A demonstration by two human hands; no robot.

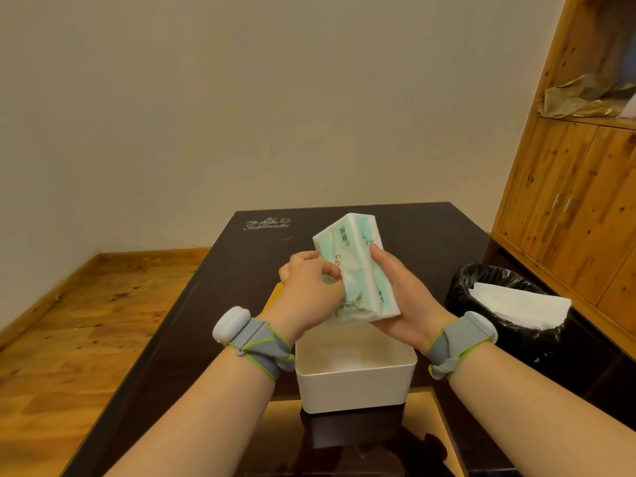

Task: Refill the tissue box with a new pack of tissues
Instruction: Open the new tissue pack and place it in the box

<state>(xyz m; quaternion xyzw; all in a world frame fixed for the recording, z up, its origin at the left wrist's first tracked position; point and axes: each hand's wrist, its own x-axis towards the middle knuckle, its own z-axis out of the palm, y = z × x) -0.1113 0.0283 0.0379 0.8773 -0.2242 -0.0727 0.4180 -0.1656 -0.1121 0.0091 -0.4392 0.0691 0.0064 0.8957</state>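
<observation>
A pack of tissues (pixel 358 259) in pale green and white wrapping is held tilted above the table. My right hand (pixel 402 297) cradles its right side and underside. My left hand (pixel 306 287) pinches the wrapper on its left face, fingers curled. Directly below the pack stands the white tissue box (pixel 358 383), lid off and open at the top, with nothing visible inside. A yellow edge (pixel 275 296), perhaps the lid, shows behind my left hand and is mostly hidden.
The dark glossy table (pixel 213 304) carries the box near its front middle. A bin with a black liner (pixel 492 297) stands at the table's right, white tissue sheets (pixel 519 304) lying on top. A wooden cabinet (pixel 578 187) fills the right side; wooden floor lies left.
</observation>
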